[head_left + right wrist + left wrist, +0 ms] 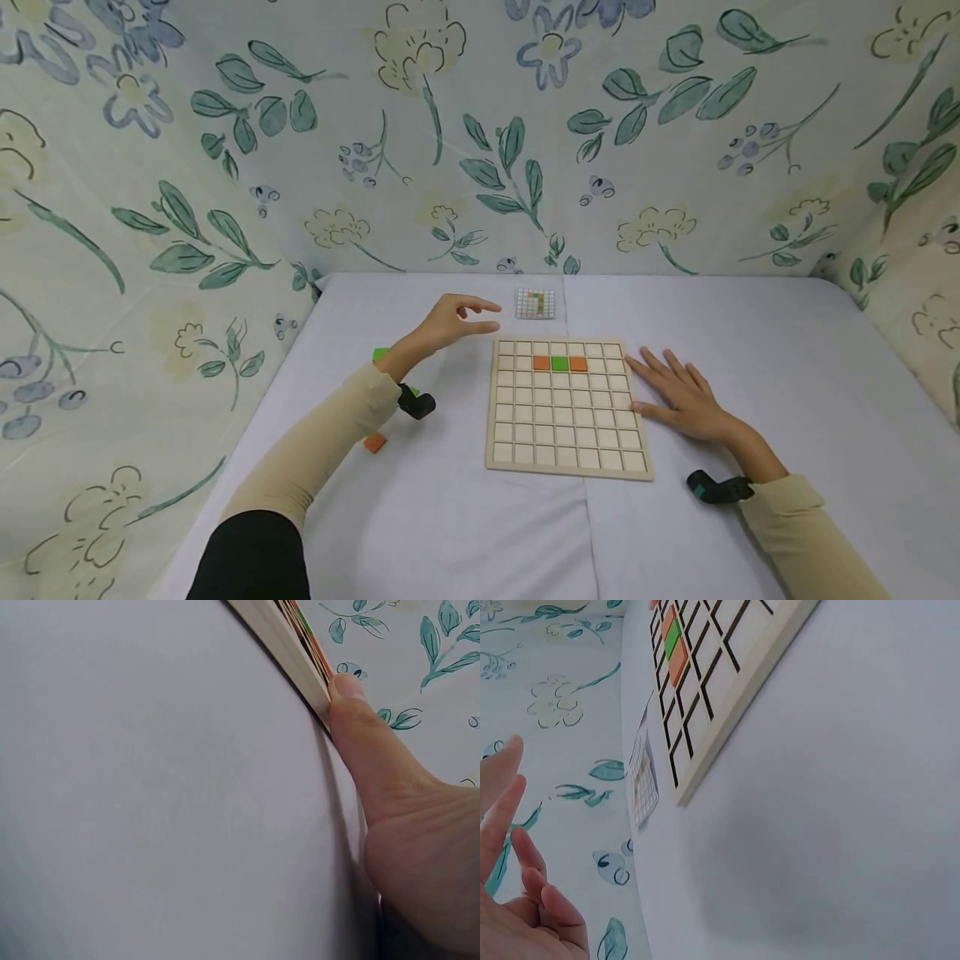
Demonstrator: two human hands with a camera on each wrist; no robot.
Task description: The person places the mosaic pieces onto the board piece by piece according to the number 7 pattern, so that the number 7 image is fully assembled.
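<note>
A wooden grid board (567, 411) lies flat on the table. In one of its upper rows, a green tile (560, 363) sits between two orange tiles, the left one (542, 363) and the right one (578, 364). My left hand (450, 323) hovers beside the board's far left corner, thumb and index finger apart, with nothing visible between them; in the left wrist view its other fingers (562, 911) are bent. Fingers spread, my right hand (686, 398) rests by the board's right edge. Its thumb (375, 746) touches that edge in the right wrist view.
Behind the board lies a small card (535, 303) printed with a coloured grid pattern. Loose at the left are an orange tile (374, 442) and a green tile (381, 354), with another green piece (415, 391) partly hidden by the left wrist. A floral curtain (420, 167) hangs behind the table.
</note>
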